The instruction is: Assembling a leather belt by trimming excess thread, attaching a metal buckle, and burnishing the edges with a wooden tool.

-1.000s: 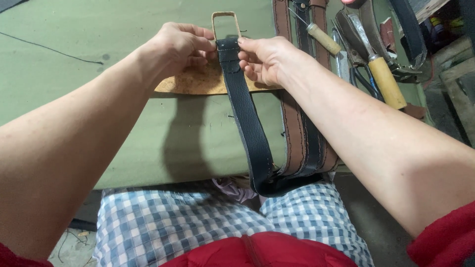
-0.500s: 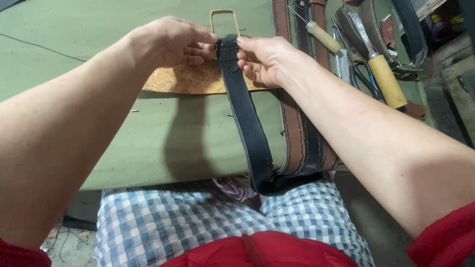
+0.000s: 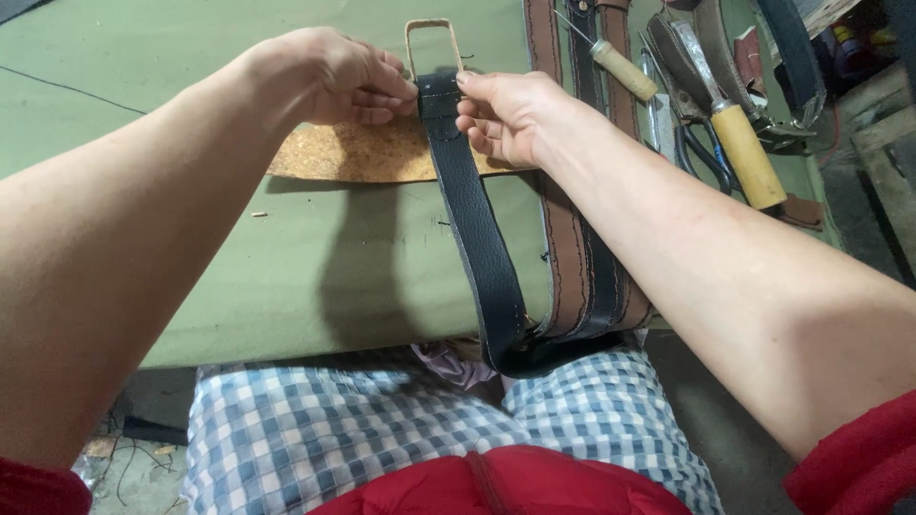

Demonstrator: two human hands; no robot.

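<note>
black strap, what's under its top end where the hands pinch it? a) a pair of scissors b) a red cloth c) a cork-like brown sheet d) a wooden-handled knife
c: the black strap crosses a cork-like brown sheet on the green table, pinched by left hand and right hand.

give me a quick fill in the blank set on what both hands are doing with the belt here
1. Both hands pinch the end of the black leather ____, the left hand opposite the right hand.
2. A rectangular metal ____ sits at that end.
3. Under the hands lies a flat brown cork pad on the ____ table cover.
4. The wooden-handled awl lies right of the ____ hand.

Missing words: belt; buckle; green; right
</note>
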